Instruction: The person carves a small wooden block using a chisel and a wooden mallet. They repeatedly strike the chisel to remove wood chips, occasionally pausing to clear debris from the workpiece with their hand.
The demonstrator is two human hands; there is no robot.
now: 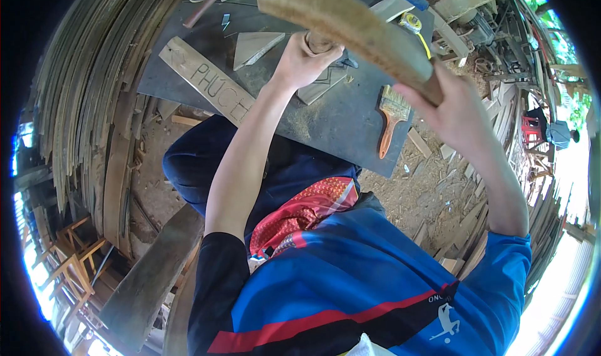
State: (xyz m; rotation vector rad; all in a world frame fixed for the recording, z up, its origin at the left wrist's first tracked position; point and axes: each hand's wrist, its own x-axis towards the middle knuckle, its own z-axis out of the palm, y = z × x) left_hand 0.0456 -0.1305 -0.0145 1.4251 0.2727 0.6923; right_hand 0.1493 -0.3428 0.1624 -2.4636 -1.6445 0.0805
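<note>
My right hand (454,109) is closed round the near end of a thick wooden club (357,27), raised over the bench and slightly blurred. Below the club, my left hand (302,62) wraps round an upright tool with a round wooden handle (319,42); its working end is hidden. Under that hand lies a small wooden block (322,88) with dark lines on its face, partly covered. A long pale board (210,77) marked with letters slants off the bench's near left edge, passing behind my left forearm.
On the dark bench top (350,137) lie a wooden-handled brush (389,118), a pale wood offcut (256,48) and sawdust. A yellow tape measure (410,23) sits at the far right. Stacked planks (94,62) rise on the left; wood scraps litter the floor.
</note>
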